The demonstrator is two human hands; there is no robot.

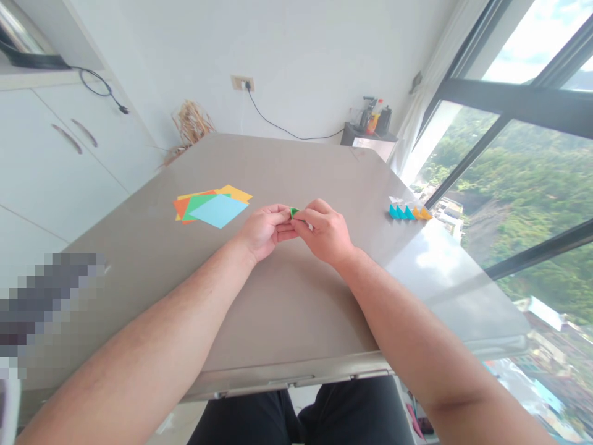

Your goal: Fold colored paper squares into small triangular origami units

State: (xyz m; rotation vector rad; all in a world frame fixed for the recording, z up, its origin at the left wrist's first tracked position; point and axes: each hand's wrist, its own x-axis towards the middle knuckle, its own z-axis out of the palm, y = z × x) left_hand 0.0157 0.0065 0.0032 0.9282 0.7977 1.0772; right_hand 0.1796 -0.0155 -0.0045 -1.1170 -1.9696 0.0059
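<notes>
A small folded piece of green paper (293, 212) is pinched between my two hands above the middle of the table. My left hand (266, 230) grips it from the left, thumb on top and fingers underneath. From the right, the thumb and fingertips of my right hand (324, 228) close on its other side. Most of the green paper is hidden by the fingers, so its full folded shape does not show. Left of my hands lies a fanned pile of coloured paper sheets (220, 211), light blue on top, with green, orange and yellow below.
On the table's (287, 309) right side stands a row of small folded paper shapes (402, 212), blue ones then orange ones. A window (509, 154) borders the table on the right. Bottles (372, 120) stand on a small cabinet at the back. A blurred-out patch (50, 296) covers the left edge.
</notes>
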